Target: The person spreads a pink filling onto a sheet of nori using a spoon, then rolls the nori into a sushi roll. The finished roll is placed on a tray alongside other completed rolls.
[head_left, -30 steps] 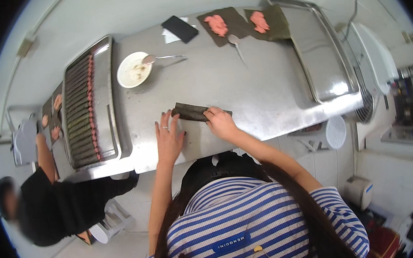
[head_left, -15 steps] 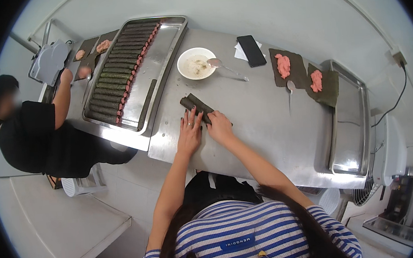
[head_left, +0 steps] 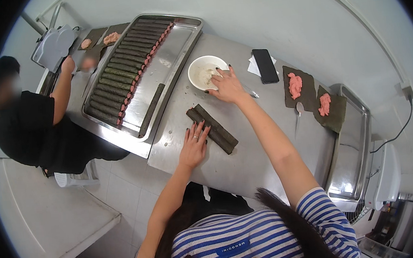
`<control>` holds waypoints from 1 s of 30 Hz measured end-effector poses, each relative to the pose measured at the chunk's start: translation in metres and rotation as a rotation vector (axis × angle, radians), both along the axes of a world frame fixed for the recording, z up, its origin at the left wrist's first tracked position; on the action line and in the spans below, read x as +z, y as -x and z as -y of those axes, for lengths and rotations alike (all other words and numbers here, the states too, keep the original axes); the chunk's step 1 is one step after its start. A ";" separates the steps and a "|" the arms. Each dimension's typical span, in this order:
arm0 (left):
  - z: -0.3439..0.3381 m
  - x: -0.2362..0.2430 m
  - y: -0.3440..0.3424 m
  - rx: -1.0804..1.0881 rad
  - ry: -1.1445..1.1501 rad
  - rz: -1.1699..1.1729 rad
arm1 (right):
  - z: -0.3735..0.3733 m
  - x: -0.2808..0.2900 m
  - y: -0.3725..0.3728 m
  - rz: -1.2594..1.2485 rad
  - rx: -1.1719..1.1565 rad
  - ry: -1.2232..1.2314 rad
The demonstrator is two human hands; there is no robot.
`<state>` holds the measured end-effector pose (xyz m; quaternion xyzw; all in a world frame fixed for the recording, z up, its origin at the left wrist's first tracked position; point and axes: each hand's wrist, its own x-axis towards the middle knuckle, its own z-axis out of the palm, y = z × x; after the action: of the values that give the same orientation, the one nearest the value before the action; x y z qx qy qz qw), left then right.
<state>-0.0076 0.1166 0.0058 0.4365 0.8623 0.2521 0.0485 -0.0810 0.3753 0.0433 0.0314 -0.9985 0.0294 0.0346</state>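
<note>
In the head view, a dark roll (head_left: 217, 126) lies mid-table, the left hand (head_left: 193, 147) resting on it, fingers loosely spread, grasping nothing. At its twelve o'clock, the right hand (head_left: 226, 85) dips into a bowl (head_left: 193, 75) of pale, cloudy liquid (head_left: 204, 74); whether those fingers grip anything I cannot tell. They hide much of a spoon (head_left: 253, 93). Toward ten, a tray (head_left: 174, 63) holds pink-ended rolls (head_left: 128, 62); toward four, a dark sheet (head_left: 330, 112) covers part of another tray's edge (head_left: 341, 87).
</note>
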 end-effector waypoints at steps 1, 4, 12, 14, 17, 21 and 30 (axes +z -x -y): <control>0.002 -0.001 0.000 0.005 -0.004 0.002 | 0.002 0.003 0.001 0.020 0.007 0.018; 0.004 -0.002 -0.001 0.010 -0.019 0.002 | 0.007 0.014 -0.004 0.008 0.079 0.049; 0.001 -0.004 -0.001 0.003 -0.037 -0.001 | 0.043 -0.027 -0.061 -0.089 0.378 0.086; 0.003 -0.004 -0.001 0.013 -0.040 0.011 | 0.043 -0.010 -0.068 0.100 0.389 0.085; 0.005 -0.006 -0.002 0.019 -0.031 0.010 | 0.035 0.015 -0.065 0.098 0.331 0.134; 0.003 -0.004 0.000 0.003 -0.021 0.017 | 0.014 0.006 -0.023 -0.289 0.160 0.115; 0.005 -0.004 0.000 0.012 -0.025 0.002 | 0.012 0.010 -0.012 -0.163 0.183 0.062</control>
<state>-0.0073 0.1112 0.0020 0.4318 0.8616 0.2636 0.0424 -0.0693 0.3635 0.0534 0.1235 -0.9839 0.0608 0.1137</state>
